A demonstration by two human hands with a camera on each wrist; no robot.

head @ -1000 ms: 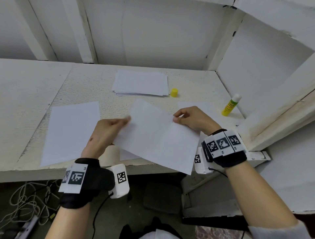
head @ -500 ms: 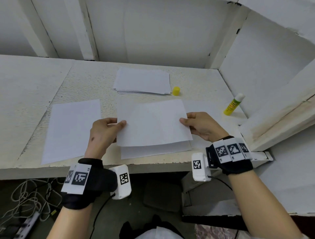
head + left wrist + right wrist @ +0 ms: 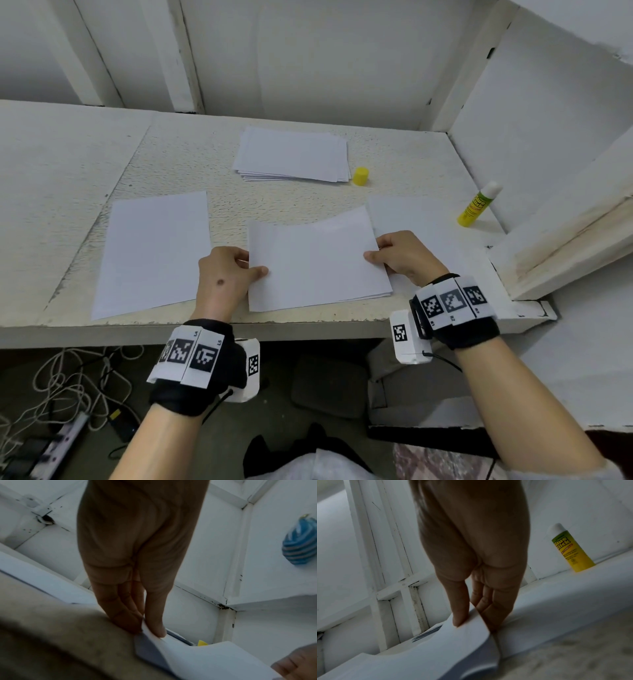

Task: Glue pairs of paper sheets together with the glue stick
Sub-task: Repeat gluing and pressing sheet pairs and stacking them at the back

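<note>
On the white shelf (image 3: 178, 161): paper stack (image 3: 291, 156), yellow cap (image 3: 360, 176) beside it, upright glue stick (image 3: 476, 205), 3 loose sheets, 1 pair.

Bare table (image 3: 281, 202) between sheets; wall (image 3: 534, 113) crowds glue stick (image 3: 477, 205).

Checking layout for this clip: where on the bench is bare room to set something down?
Bare bench runs wide to the left of the single sheet, and between that sheet and the paper stack. A strip lies behind the stack. It is crowded on the right: the held sheet, another sheet, the yellow cap and the glue stick.
</note>
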